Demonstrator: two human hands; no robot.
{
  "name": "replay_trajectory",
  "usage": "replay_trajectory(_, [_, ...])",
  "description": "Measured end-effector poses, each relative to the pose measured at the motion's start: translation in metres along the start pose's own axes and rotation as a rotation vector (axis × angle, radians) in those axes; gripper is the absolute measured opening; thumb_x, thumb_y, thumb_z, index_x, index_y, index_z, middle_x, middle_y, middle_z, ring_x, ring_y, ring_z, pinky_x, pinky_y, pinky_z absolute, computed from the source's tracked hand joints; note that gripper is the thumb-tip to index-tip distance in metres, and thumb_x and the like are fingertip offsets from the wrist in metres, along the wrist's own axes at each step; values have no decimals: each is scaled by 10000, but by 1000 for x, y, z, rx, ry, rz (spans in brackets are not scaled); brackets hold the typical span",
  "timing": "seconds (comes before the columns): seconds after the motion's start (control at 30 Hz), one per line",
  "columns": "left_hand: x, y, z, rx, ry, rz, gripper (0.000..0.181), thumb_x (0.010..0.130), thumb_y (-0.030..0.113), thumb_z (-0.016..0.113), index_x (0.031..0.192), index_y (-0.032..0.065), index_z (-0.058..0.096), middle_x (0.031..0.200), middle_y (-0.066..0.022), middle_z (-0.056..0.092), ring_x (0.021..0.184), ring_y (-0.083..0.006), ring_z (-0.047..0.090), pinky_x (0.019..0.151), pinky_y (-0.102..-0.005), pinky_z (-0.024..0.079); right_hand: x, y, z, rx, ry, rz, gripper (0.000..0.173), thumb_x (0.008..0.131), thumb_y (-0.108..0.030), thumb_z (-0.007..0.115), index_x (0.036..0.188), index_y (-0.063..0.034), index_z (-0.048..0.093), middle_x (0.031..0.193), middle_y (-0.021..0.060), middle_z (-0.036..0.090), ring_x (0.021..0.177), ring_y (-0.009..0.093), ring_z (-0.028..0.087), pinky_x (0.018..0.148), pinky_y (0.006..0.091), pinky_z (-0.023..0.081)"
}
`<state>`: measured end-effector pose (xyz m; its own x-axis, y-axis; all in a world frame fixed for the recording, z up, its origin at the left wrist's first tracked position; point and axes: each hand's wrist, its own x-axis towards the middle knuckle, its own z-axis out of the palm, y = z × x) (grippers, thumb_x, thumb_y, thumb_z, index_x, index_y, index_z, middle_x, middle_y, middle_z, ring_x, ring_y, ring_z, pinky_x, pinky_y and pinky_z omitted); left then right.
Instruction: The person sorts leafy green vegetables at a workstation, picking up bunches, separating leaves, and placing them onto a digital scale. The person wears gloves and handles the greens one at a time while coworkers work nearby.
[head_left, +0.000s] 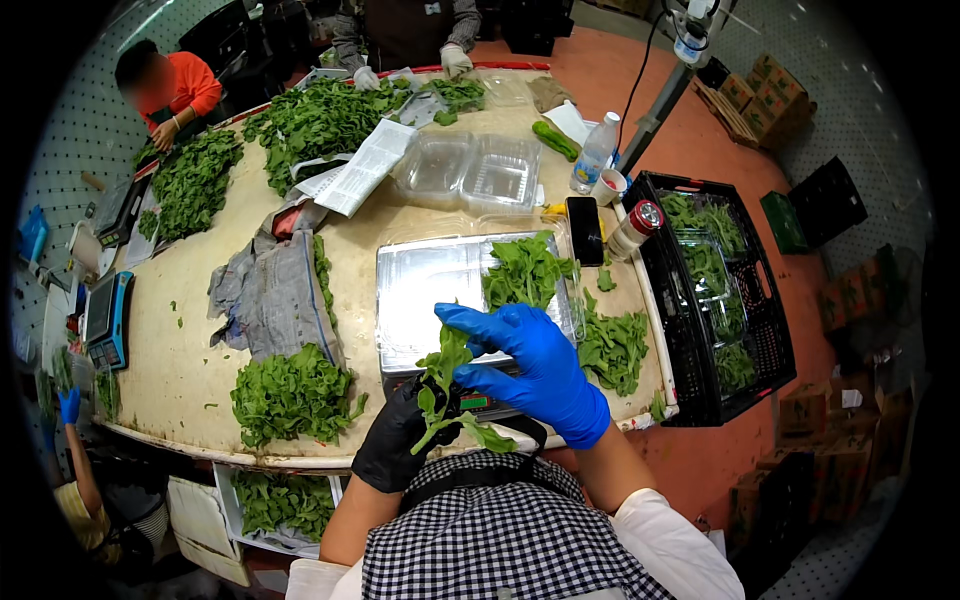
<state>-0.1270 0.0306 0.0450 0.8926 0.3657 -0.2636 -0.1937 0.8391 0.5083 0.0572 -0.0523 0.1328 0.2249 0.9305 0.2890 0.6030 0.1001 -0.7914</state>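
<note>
My left hand, in a black glove, holds a leafy green sprig in front of my checked apron. My right hand, in a blue glove, is at the same sprig, with its thumb and fingers spread around the leaves; whether it grips them I cannot tell. Just beyond the hands, a clear plastic clamshell box lies open on a digital scale, with leafy greens in its right part. Loose greens lie right of the scale, and a bigger pile is at the left.
A grey sack, empty clear boxes, a phone, a shaker jar and a water bottle are on the table. A black crate of packed greens stands right. Co-workers work across the table and at left.
</note>
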Motion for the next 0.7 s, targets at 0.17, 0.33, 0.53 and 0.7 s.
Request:
replay_trajectory(0.17, [4,2,8,34,59,-1,379,892,265,543,1178,20,500,1013,-90,604,887,-180,605,746,-288,520,-4,13,14,46,121,-111,337,731,-157,693,1064,-174,641,722,42,539,668,220,505,660,337,415])
replay_trajectory(0.33, [4,2,12,9,103,7,369,893,272,542,1173,34,505,1006,-87,605,888,-186,606,755,-298,522,-6,11,16,75,159,-112,240,715,-86,691,947,-128,649,788,46,582,738,219,554,687,334,431])
replay_trajectory(0.53, [5,3,20,34,126,-7,316,863,258,587,1102,58,534,926,-47,597,761,-144,583,634,-269,493,-14,13,20,172,173,-31,245,677,-64,734,900,-87,633,854,47,628,786,194,587,717,301,458])
replay_trajectory(0.7, [8,-2,17,148,157,25,299,858,252,599,1077,57,543,899,-50,601,739,-142,578,623,-263,484,-14,17,22,30,171,-66,239,654,-53,760,833,-74,604,834,52,644,727,199,598,705,300,466])
